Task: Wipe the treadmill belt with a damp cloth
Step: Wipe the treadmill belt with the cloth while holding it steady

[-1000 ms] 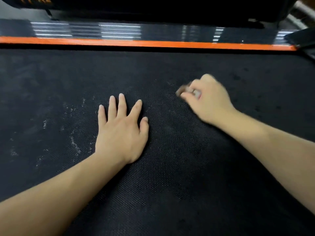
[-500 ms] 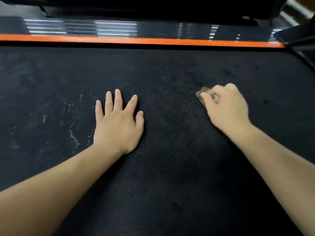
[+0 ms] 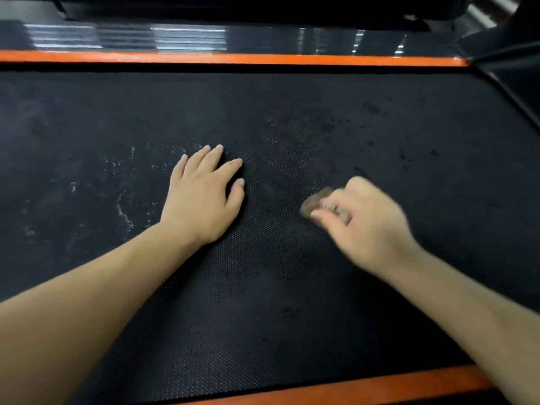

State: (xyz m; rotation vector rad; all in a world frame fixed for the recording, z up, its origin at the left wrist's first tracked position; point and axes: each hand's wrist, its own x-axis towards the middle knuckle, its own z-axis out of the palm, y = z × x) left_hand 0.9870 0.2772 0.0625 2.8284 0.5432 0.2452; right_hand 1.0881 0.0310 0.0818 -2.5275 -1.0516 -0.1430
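Note:
The black textured treadmill belt (image 3: 263, 302) fills the view. White dusty streaks mark its left part, and darker wet patches show at the right. My left hand (image 3: 204, 197) lies flat on the belt with its fingers straight, pressing down. My right hand (image 3: 359, 220) is curled round a small brownish cloth (image 3: 314, 201), blurred with motion, and holds it against the belt to the right of the left hand. Only a corner of the cloth sticks out past the fingers.
An orange side rail (image 3: 233, 58) runs along the far edge of the belt, with a glossy black strip (image 3: 175, 36) behind it. A second orange rail (image 3: 365, 385) borders the near edge. A dark treadmill part (image 3: 508, 59) rises at the far right.
My right hand has swept the cloth from near the middle out to the right, then back toward me. The left hand has stayed pressed flat in place.

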